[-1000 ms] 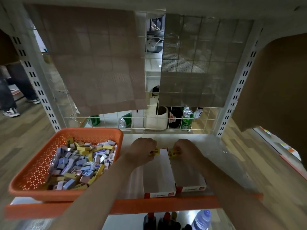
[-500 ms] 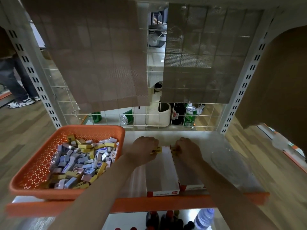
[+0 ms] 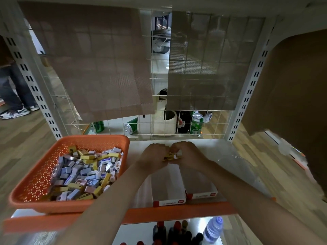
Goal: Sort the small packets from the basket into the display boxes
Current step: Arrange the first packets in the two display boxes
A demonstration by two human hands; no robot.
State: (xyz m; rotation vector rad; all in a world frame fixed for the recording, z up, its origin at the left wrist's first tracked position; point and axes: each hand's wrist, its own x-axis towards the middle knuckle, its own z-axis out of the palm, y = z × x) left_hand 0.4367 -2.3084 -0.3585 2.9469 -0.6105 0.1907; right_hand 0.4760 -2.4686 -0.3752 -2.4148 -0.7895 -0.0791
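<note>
A white metal shelf [image 3: 221,152] with an orange front edge carries everything, backed by a white wire grid [image 3: 159,128] with two brown mesh sheets [image 3: 99,68] hanging over it. On the shelf's left side sits a wide orange perforated plastic basket [image 3: 35,174], heaped with small yellow, blue, pink and white packets [image 3: 88,174]. Just right of it, two long white cardboard display boxes [image 3: 166,184] with red front trim lie side by side, touching, their fronts at the shelf edge. Above the boxes' far ends the left hand [image 3: 154,156] and right hand [image 3: 189,154] meet, knuckles up and fingers curled in. Between them they pinch a few small yellow packets [image 3: 169,157], held just over the boxes; how many each hand holds is hidden
</note>
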